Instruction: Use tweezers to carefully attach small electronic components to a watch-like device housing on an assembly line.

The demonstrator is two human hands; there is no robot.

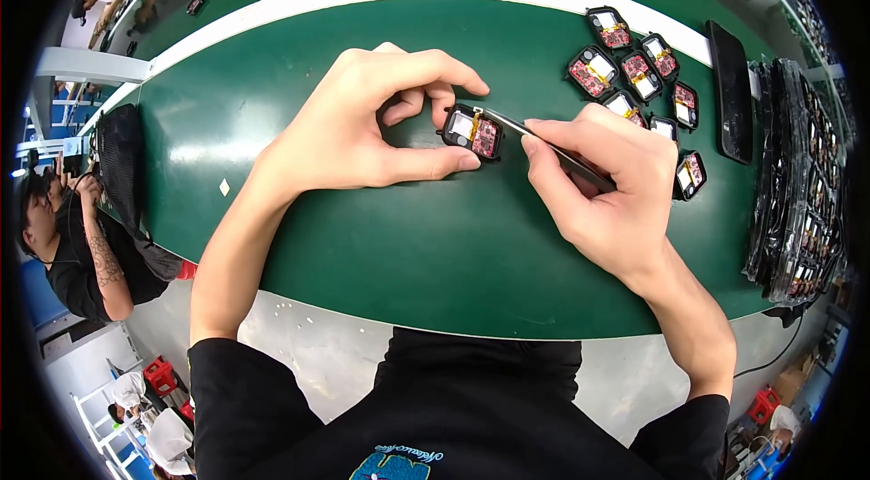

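**A small casing point(472, 132) under the tweezers point(589, 174)**

In the head view, I see the left hand point(362, 126) pinching the open black casing by its edges, thumb below, curled fingers at its upper left, index finger raised clear. Red circuitry and a pale block show inside. The right hand point(612, 176), apart from the left, grips the tweezers, their tips at the casing's upper edge; whether they touch, I can't tell. All this is above the green table point(408, 253). Rightward lie similar casings point(641, 76), a flat black slab point(729, 90) and stacked trays point(797, 181).
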